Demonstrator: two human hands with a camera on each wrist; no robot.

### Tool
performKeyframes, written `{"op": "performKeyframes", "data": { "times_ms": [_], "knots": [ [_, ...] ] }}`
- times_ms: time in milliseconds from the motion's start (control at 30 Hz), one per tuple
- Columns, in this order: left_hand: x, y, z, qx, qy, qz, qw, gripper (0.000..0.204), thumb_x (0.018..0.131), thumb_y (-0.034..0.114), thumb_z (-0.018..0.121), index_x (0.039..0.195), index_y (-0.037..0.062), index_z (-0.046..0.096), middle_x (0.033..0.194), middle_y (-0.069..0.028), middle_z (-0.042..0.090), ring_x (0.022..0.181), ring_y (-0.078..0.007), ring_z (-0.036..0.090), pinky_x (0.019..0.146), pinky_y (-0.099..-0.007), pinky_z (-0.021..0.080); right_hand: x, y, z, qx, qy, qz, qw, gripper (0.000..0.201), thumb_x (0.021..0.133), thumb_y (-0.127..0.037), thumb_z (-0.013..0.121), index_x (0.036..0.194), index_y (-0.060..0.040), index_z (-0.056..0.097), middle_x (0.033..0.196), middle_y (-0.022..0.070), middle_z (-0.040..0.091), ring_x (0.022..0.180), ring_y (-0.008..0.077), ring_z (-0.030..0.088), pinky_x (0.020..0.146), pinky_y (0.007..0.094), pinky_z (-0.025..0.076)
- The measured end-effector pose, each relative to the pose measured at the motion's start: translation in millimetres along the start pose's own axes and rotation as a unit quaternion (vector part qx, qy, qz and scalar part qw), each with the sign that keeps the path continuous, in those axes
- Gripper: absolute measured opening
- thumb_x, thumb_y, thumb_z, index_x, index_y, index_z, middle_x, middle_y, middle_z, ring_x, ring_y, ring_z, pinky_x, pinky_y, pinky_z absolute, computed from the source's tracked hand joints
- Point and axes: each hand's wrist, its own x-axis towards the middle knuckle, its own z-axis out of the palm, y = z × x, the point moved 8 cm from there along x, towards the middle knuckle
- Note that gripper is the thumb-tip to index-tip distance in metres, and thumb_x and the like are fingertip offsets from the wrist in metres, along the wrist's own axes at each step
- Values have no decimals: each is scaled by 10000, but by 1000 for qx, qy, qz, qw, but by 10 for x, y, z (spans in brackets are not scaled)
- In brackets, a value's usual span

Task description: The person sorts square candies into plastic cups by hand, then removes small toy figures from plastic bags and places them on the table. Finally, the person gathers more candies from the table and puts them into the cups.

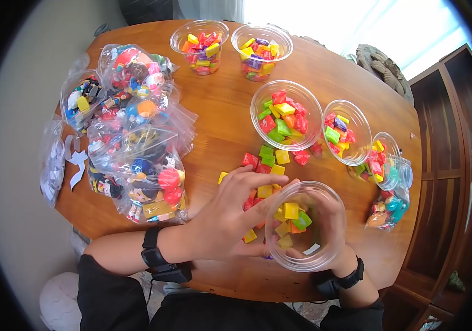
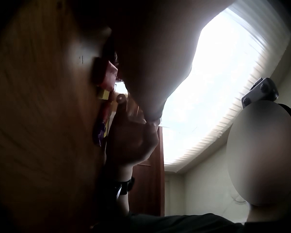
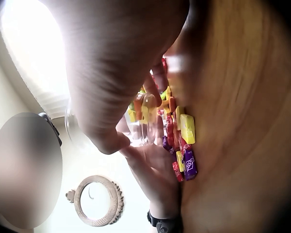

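Note:
In the head view my right hand (image 1: pixel 332 220) holds a clear plastic cup (image 1: pixel 306 263), tilted, with its fingers wrapped round the far side and seen through the plastic. A few yellow, green and orange wrapped candies (image 1: pixel 290 211) lie inside. My left hand (image 1: pixel 228 212) reaches in from the left, its fingers extended over loose candies (image 1: pixel 265 191) on the table and its thumb close to the cup's side. In the right wrist view, more candies (image 3: pixel 187 128), yellow, red and purple, lie beside the cup. The left hand's fingertips are partly hidden by the cup.
Filled candy cups (image 1: pixel 285 116) stand at the back and right of the wooden table (image 1: pixel 214 118). Bagged toy figures (image 1: pixel 137 138) are piled on the left. Another small bag (image 1: pixel 389 209) lies at the right edge, near a wooden cabinet (image 1: pixel 445 165).

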Motion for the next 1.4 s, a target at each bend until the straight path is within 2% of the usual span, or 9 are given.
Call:
{"op": "performKeyframes", "data": {
  "times_ms": [233, 433, 533, 633, 800, 867, 967, 1167, 1400],
  "knots": [
    [-21, -23, 59, -51, -18, -11, 999, 946, 822, 359, 940, 1600, 58, 494, 1480, -164, 591, 1374, -363, 571, 1234, -601, 393, 58, -87, 25, -20, -47, 15, 999, 960, 778, -265, 982, 1566, 25, 517, 1460, 215, 620, 1320, 341, 635, 1151, 452, 489],
    [-140, -71, 26, -109, -8, 26, 994, 1037, 743, 479, 983, 1543, 44, 487, 1460, -170, 592, 1366, -378, 578, 1246, -595, 380, 49, -65, 10, 8, -89, -1, 996, 783, 925, -228, 850, 1582, 44, 523, 1459, 228, 622, 1280, 379, 636, 1124, 460, 494],
    [-183, -138, 81, -135, -56, -19, 989, 1071, 737, 524, 980, 1537, 25, 472, 1455, -178, 595, 1368, -380, 569, 1230, -577, 385, 19, 10, -64, -43, -55, -2, 998, 675, 986, -163, 762, 1581, 47, 519, 1512, 236, 600, 1318, 410, 615, 1143, 475, 476],
    [-180, -198, 81, -270, 24, -114, 956, 971, 824, 560, 908, 1507, 15, 485, 1407, -181, 610, 1321, -384, 568, 1178, -539, 392, 98, 23, -105, -153, 19, 13, 988, 650, 991, -127, 732, 1580, 46, 518, 1564, 243, 568, 1380, 430, 573, 1185, 492, 440],
    [-119, -303, -58, -213, 82, -155, 961, 827, 910, 620, 797, 1426, 21, 554, 1380, -200, 613, 1317, -379, 545, 1166, -518, 376, 233, 12, -22, -281, 53, 28, 958, 741, 933, -126, 778, 1599, 40, 499, 1646, 269, 494, 1537, 470, 455, 1272, 527, 357],
    [-66, -240, -184, -95, 106, -89, 986, 809, 919, 642, 783, 1399, 20, 590, 1398, -218, 593, 1319, -407, 532, 1163, -531, 375, 251, 48, -3, -282, 53, 34, 957, 777, 922, -135, 783, 1617, 33, 480, 1684, 279, 454, 1561, 475, 431, 1277, 537, 348],
    [-86, -251, -237, -23, 113, -112, 987, 822, 925, 674, 765, 1391, 13, 619, 1477, -258, 554, 1391, -465, 499, 1201, -569, 355, 299, 57, 8, -292, 58, 42, 954, 795, 922, -134, 774, 1633, 27, 459, 1691, 287, 438, 1556, 481, 432, 1276, 541, 349],
    [-117, -376, -196, -20, 123, -148, 981, 884, 937, 713, 728, 1439, -4, 602, 1590, -325, 485, 1532, -550, 397, 1295, -633, 248, 460, 133, 104, -330, 50, 22, 942, 801, 909, -133, 769, 1627, 18, 448, 1683, 284, 440, 1546, 489, 434, 1276, 554, 341],
    [-50, -367, -158, -87, 72, -138, 984, 860, 950, 667, 720, 1467, 0, 556, 1493, -272, 571, 1455, -480, 512, 1297, -649, 258, 437, 147, 125, -263, 43, 14, 964, 641, 909, -72, 735, 1520, 8, 560, 1590, 254, 539, 1487, 473, 494, 1246, 533, 387]
  ]
}}
